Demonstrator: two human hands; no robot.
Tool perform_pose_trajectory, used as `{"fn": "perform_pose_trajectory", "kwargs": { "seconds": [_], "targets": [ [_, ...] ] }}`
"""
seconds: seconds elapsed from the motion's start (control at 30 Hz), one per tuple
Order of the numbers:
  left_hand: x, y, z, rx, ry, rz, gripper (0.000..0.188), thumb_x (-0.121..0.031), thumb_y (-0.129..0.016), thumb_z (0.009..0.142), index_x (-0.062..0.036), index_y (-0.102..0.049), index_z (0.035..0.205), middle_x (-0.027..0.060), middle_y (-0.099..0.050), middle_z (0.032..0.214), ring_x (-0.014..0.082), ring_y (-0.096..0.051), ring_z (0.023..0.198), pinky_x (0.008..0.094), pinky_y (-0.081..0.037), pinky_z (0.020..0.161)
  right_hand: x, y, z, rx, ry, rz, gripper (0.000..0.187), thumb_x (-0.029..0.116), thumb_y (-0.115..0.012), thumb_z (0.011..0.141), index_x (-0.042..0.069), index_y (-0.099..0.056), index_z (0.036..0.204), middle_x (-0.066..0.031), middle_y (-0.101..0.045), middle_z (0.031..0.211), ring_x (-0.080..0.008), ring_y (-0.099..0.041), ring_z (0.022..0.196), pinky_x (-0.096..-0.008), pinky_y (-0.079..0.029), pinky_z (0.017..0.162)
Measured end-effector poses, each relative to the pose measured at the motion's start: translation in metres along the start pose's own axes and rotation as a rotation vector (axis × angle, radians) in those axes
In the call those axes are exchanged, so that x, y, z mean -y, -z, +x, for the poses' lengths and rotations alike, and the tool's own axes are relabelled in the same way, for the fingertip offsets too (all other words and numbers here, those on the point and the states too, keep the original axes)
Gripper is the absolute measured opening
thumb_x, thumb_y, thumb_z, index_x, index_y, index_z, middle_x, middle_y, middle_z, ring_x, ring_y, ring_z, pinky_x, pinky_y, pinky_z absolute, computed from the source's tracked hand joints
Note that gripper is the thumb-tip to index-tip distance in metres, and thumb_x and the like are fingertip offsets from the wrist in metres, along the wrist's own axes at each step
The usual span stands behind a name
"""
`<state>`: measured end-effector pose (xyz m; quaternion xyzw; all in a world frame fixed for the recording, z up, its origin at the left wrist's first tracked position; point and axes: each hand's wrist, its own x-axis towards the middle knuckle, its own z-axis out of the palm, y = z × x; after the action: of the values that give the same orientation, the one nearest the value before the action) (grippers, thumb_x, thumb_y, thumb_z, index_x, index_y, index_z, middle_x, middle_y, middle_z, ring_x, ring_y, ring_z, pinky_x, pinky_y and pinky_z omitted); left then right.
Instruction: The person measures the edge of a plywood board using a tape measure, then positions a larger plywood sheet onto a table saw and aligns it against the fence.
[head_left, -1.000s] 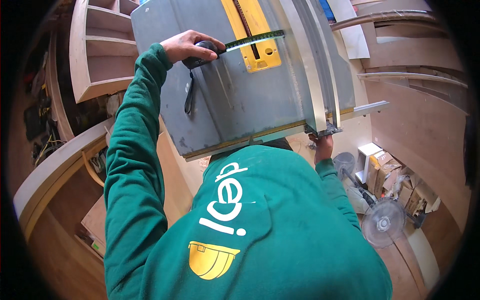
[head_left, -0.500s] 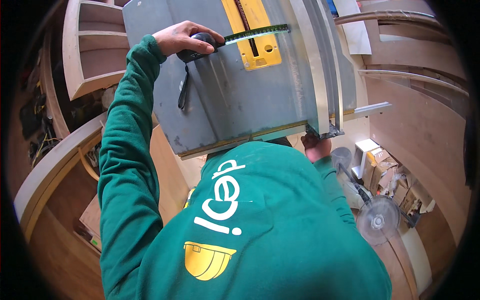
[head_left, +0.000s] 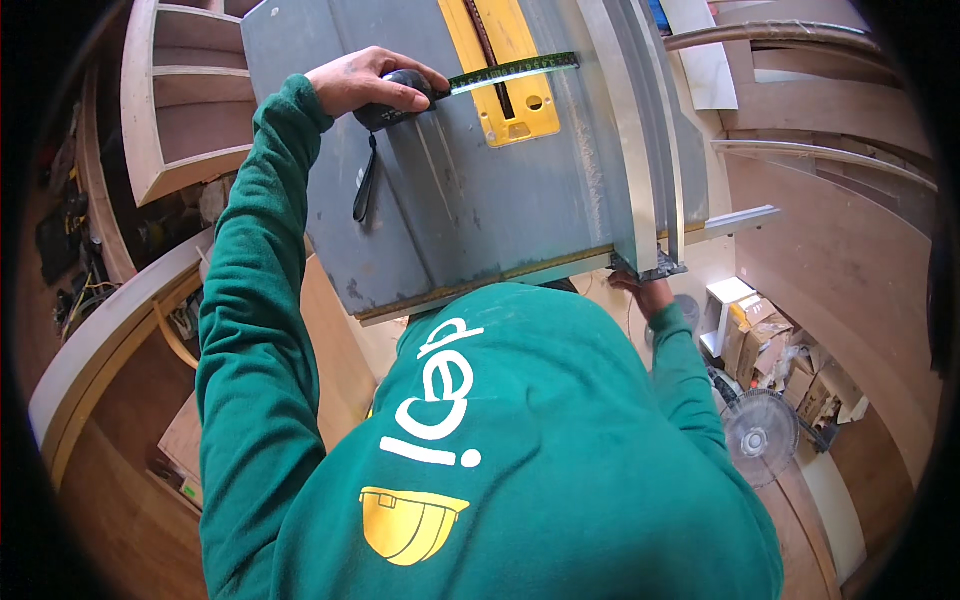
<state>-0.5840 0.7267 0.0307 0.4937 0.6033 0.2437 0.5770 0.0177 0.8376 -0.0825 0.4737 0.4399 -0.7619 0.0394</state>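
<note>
My left hand is closed around a black tape measure with a wrist strap hanging from it. The tape's blade is drawn out to the right, crossing the saw slot and the yellow insert plate of a grey table saw top. Its far end lies close to the long metal rip fence. At the fence's near end, my right hand is curled up against the dark fence clamp below the table's front edge. Its fingertips are partly hidden there.
A metal rail juts out past the table's right side. On the lower right stand a fan and cardboard boxes. Wooden shelving is at the upper left, and curved wooden panels line the right.
My right hand has shifted slightly at the fence clamp, and its forearm has swung outward into fuller view. My left hand and the tape measure stay nearly in place.
</note>
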Motion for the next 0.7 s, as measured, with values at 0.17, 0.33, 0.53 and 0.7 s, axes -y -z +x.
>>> {"fn": "perform_pose_trajectory", "kwargs": {
  "seconds": [0.17,0.33,0.53,0.7],
  "targets": [
    [0.000,-0.001,0.000,-0.004,-0.010,0.000,0.073,-0.061,-0.079,0.077,-0.0112,-0.070,0.130,0.0130,-0.071,0.115,0.0279,-0.065,0.104,0.0332,-0.049,0.104,0.007,0.016,0.019,0.068,0.504,-1.230,0.024,0.015,-0.064,0.094,0.005,-0.068,0.115,-0.0118,-0.072,0.102,-0.0278,-0.068,0.091,-0.0412,-0.054,0.079],
    [-0.001,0.003,-0.002,0.043,0.033,0.006,0.083,-0.068,-0.077,0.075,-0.0104,-0.067,0.133,0.0142,-0.067,0.121,0.0300,-0.063,0.107,0.0356,-0.049,0.106,0.008,-0.012,0.010,-0.132,0.377,-0.808,0.018,0.013,-0.063,0.092,0.007,-0.071,0.108,-0.0114,-0.073,0.097,-0.0240,-0.069,0.086,-0.0389,-0.055,0.072],
    [-0.002,0.002,-0.003,0.001,0.000,0.027,0.073,-0.061,-0.080,0.077,-0.0116,-0.070,0.130,0.0131,-0.070,0.114,0.0275,-0.065,0.104,0.0329,-0.049,0.103,-0.006,-0.010,0.017,-0.251,0.597,-1.219,0.020,0.022,-0.064,0.091,0.009,-0.071,0.105,-0.0117,-0.072,0.095,-0.0224,-0.068,0.081,-0.0366,-0.052,0.064],
    [-0.002,0.002,-0.002,0.025,-0.001,0.038,0.082,-0.069,-0.075,0.076,-0.0103,-0.068,0.132,0.0134,-0.069,0.117,0.0283,-0.064,0.105,0.0334,-0.053,0.100,-0.036,0.003,0.027,-0.345,0.630,-1.227,0.029,0.032,-0.068,0.086,0.011,-0.071,0.107,-0.0145,-0.071,0.099,-0.0309,-0.066,0.088,-0.0458,-0.051,0.075]
  ]
}}
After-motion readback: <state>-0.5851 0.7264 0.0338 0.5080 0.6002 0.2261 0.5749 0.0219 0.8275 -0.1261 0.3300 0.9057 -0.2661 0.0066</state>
